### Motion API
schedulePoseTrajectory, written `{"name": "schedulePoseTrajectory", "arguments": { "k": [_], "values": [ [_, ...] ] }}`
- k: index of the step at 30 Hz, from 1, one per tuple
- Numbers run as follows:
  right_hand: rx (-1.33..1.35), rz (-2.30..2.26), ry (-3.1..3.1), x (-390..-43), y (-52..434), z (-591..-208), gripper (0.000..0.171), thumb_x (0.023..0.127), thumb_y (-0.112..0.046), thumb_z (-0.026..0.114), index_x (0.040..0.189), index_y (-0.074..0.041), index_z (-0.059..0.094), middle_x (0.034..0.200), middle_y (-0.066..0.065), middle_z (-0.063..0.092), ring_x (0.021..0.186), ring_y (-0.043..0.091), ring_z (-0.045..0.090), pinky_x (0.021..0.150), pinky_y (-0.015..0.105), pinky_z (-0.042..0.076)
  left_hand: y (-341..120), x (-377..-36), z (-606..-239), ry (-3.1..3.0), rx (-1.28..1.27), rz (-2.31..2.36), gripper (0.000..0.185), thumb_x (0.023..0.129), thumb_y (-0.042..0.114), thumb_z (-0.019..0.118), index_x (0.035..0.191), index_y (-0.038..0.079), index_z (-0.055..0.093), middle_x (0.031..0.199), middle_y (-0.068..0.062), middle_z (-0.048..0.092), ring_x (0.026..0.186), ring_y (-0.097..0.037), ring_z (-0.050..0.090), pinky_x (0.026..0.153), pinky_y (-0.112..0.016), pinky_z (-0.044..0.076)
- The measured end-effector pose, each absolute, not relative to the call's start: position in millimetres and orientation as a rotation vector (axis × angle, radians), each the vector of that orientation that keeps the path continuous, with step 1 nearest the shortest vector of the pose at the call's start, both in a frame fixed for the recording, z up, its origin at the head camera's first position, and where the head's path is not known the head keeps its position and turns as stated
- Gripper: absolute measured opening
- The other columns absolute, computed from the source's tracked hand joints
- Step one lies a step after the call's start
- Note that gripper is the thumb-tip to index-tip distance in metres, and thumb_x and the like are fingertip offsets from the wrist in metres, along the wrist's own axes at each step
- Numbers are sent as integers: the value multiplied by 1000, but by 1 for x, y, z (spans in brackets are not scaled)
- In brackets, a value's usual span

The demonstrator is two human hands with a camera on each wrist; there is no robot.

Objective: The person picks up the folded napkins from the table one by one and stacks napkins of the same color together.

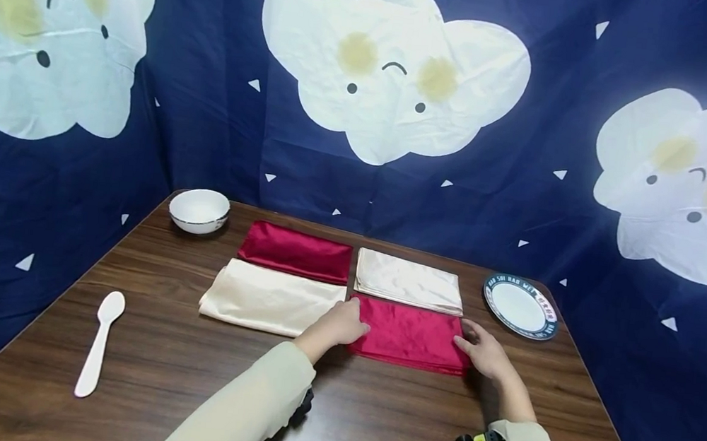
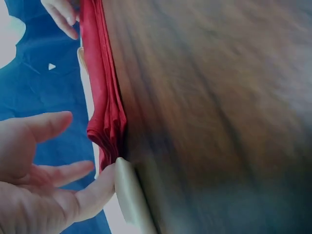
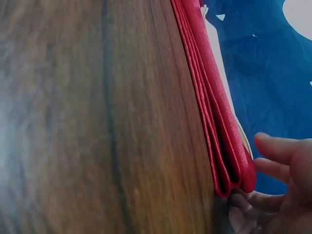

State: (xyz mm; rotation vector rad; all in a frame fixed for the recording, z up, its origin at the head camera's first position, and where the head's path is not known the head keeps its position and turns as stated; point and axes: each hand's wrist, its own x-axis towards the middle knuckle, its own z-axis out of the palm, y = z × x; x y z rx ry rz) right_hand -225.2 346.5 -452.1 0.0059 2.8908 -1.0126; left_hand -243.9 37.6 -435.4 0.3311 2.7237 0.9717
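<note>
Cloths are counted at four on the table (image 1: 154,365): two red, two cream. The near red cloth (image 1: 409,334) is touched at its ends by the left hand (image 1: 338,325) and right hand (image 1: 484,350), fingers loosely straight, nothing gripped.

A white bowl (image 1: 199,210) with a dark rim line stands at the far left corner of the wooden table (image 1: 141,363). A white plastic spoon (image 1: 99,342) lies near the left edge, bowl end pointing away, well apart from everything else. At the far right sits a white plate (image 1: 521,305) with a dark lettered border, just beside the folded cream cloth (image 1: 408,281). A dark red folded cloth (image 1: 296,251) lies left of that cream one, and another cream folded cloth (image 1: 269,297) lies in front of it, touching it. Behind the table hangs a navy backdrop (image 1: 222,123) printed with white smiling clouds and small white triangles.
</note>
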Motion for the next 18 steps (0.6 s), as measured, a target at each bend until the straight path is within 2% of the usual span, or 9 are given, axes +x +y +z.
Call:
{"name": "schedulePoseTrajectory", "arguments": {
  "k": [2,4,6,9,15,18],
  "values": [
    [23,-1033,2882,-227,346,-453,52,95,-17,63,139,6,45,129,38,49,123,50,44,101,59,33,38,-247,-437,2701,277,1037,57,89,14,68,133,-13,45,117,-26,59,101,-34,61,68,-40,55],
    [30,-1048,2875,-227,346,-455,51,93,-15,65,138,4,47,128,37,50,121,49,44,100,59,34,38,-249,-441,2664,211,1121,55,86,9,69,132,-10,47,114,-23,61,88,-30,62,50,-36,52],
    [29,-1073,2868,-226,344,-455,50,92,-13,67,136,3,49,127,36,50,121,48,45,100,59,34,38,-250,-445,2626,149,1206,54,84,6,71,132,-6,48,114,-21,60,81,-28,61,43,-34,50],
    [41,-1118,2853,-226,343,-454,49,92,-11,67,135,5,51,128,38,49,121,49,44,100,58,34,38,-250,-447,2551,106,1329,55,83,3,72,133,-1,50,116,-19,60,78,-27,60,43,-33,48],
    [122,-1247,2767,-228,342,-454,48,90,-8,68,134,5,52,132,39,45,123,49,40,102,57,32,39,-249,-448,2437,121,1490,55,82,0,72,134,2,52,121,-21,57,89,-27,57,47,-31,42],
    [137,-1316,2729,-228,342,-457,48,88,-5,70,132,6,53,130,38,47,121,46,43,99,53,34,38,-248,-453,2429,96,1544,52,80,-2,72,129,2,56,121,-20,57,94,-28,56,57,-33,46]
  ]
}}
